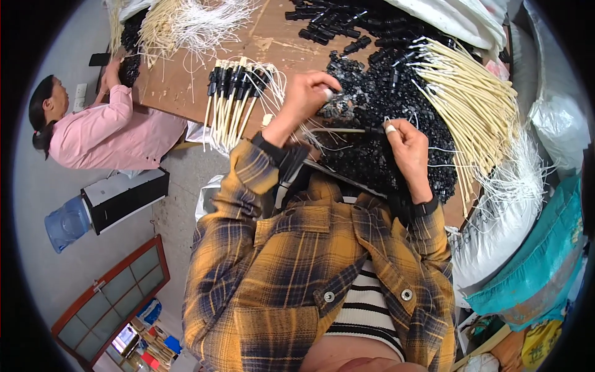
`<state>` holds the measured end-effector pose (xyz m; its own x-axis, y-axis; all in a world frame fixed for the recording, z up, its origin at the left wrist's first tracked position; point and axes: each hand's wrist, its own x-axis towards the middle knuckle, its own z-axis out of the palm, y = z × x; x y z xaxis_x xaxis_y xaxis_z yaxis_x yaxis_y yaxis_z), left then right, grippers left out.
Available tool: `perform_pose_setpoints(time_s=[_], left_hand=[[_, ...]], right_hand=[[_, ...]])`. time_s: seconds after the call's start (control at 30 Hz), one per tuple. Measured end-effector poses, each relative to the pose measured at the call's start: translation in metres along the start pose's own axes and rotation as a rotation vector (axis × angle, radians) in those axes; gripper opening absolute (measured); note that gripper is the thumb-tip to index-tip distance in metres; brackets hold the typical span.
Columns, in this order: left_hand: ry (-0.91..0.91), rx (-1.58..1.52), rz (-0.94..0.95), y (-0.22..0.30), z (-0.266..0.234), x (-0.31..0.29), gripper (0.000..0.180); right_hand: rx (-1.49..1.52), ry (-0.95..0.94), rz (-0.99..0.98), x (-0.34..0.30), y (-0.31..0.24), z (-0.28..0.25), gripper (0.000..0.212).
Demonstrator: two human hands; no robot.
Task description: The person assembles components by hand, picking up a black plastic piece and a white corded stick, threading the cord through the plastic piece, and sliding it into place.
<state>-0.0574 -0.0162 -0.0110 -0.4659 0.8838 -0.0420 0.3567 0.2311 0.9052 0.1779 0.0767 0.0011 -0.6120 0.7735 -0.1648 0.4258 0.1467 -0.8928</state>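
Observation:
My right hand (409, 152) pinches a black plastic connector (374, 129) at the end of a thin beige tube (339, 130), which points left across my front. A white wire loops up by those fingertips. My left hand (305, 96) is closed, thumb against curled fingers, at the left edge of a heap of small black parts (347, 93); whatever it pinches is too small to make out. White coverings show on fingertips of both hands. Left of my left wrist, beige tubes with black connectors (232, 87) lie in a row over the table edge.
The brown table (273, 46) also bears black cylindrical fittings (328, 25), a large bundle of beige tubes (474, 99) at right and white wires (204, 25) at far left. White sacks (502, 229) crowd the right. A person in pink (99, 133) works at left.

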Motion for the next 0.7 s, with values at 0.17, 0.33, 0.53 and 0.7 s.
perform_pose_setpoints(time_s=[0.17, 0.33, 0.53, 0.7], left_hand=[[-0.119, -0.362, 0.047, 0.045, 0.053, -0.029, 0.017], [-0.127, -0.412, -0.126, 0.046, 0.068, -0.031, 0.024], [-0.043, -0.231, -0.021, 0.046, 0.057, -0.029, 0.016], [-0.007, -0.157, -0.03, 0.052, 0.051, -0.03, 0.008]], right_hand=[[-0.198, 0.157, -0.211, 0.005, 0.001, 0.014, 0.008], [-0.419, 0.279, -0.436, -0.004, -0.01, 0.018, 0.008], [-0.202, 0.273, -0.564, -0.006, -0.011, 0.018, 0.012], [-0.113, 0.051, -0.385, -0.007, -0.018, 0.003, 0.015]])
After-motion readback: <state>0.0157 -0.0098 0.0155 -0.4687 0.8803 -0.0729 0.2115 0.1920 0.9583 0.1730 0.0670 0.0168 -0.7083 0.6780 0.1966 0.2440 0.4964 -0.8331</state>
